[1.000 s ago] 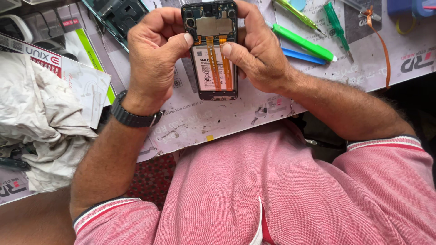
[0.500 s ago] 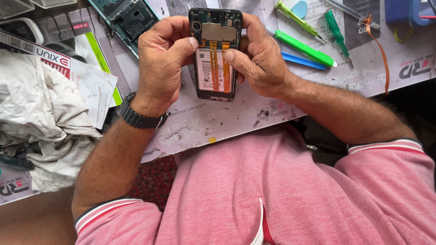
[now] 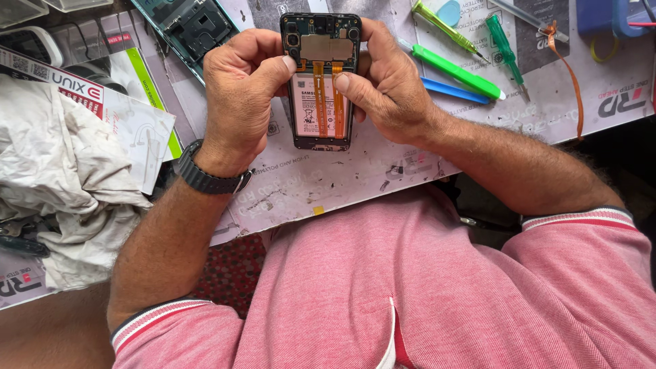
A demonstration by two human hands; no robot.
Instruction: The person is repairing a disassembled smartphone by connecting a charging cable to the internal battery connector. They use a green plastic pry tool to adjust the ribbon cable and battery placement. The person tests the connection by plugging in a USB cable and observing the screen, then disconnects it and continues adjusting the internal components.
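Opened phone (image 3: 321, 82), back cover off, held over the work mat (image 3: 342, 178) between both hands. Left hand (image 3: 239, 96) gripping its left edge, thumb tip pressed beside the orange flex strips. Right hand (image 3: 389, 89) clamping the right edge, thumb on the battery face. Green pry tool (image 3: 458, 72) just right of the phone. Compared with half a second ago: grips unchanged, phone sitting about the same.
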